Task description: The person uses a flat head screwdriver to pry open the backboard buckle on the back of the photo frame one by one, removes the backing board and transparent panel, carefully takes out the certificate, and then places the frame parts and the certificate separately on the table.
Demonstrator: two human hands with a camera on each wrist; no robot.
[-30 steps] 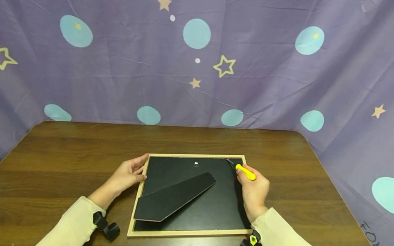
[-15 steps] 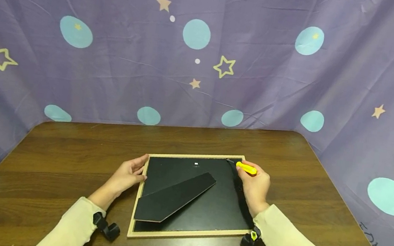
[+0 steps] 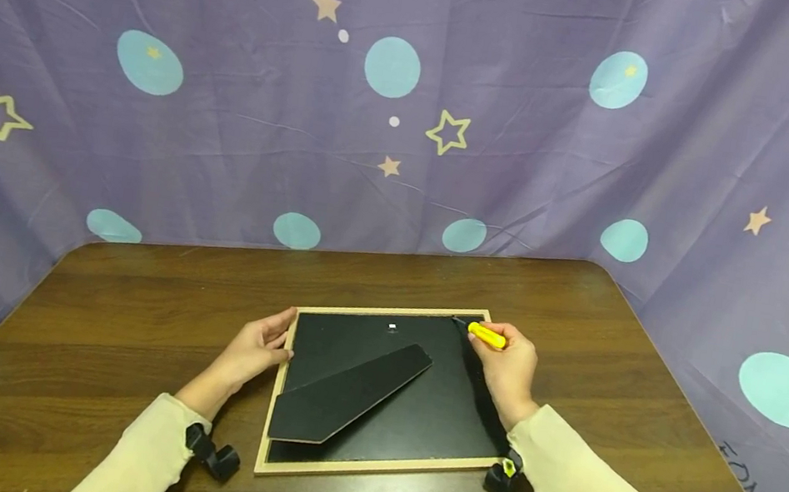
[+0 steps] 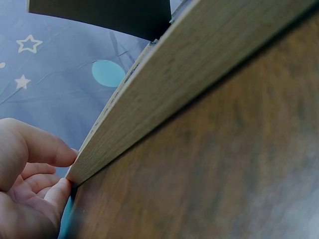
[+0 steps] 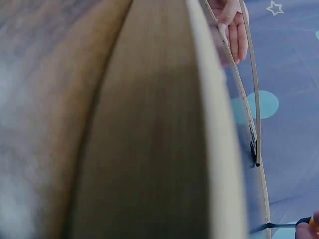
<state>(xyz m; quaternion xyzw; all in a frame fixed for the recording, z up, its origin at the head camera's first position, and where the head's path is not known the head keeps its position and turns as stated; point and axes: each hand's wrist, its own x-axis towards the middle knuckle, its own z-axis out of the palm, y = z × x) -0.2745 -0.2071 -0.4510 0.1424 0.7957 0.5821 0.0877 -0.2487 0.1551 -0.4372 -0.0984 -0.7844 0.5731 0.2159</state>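
Observation:
A picture frame [image 3: 363, 469] with a light wooden rim lies face down on the brown table, its black backing board up and a black easel stand [image 3: 348, 393] folded across it. My left hand [image 3: 258, 344] rests against the frame's left edge, its fingers [image 4: 40, 149] touching the rim near the far left corner. My right hand [image 3: 509, 367] grips a yellow-handled screwdriver [image 3: 486, 335], whose dark tip [image 5: 279, 225] meets the backing at the frame's far right corner. The frame's rim [image 5: 214, 149] fills the right wrist view.
The brown wooden table [image 3: 128, 309] is fenced on three sides by a purple curtain [image 3: 231, 114] printed with stars and teal dots. A small silver hanger [image 3: 392, 327] sits near the frame's far edge. Black wrist straps [image 3: 214, 454] lie near the table's front.
My right hand and the screwdriver have shifted slightly towards the frame's far right corner. The left hand and the frame have stayed put.

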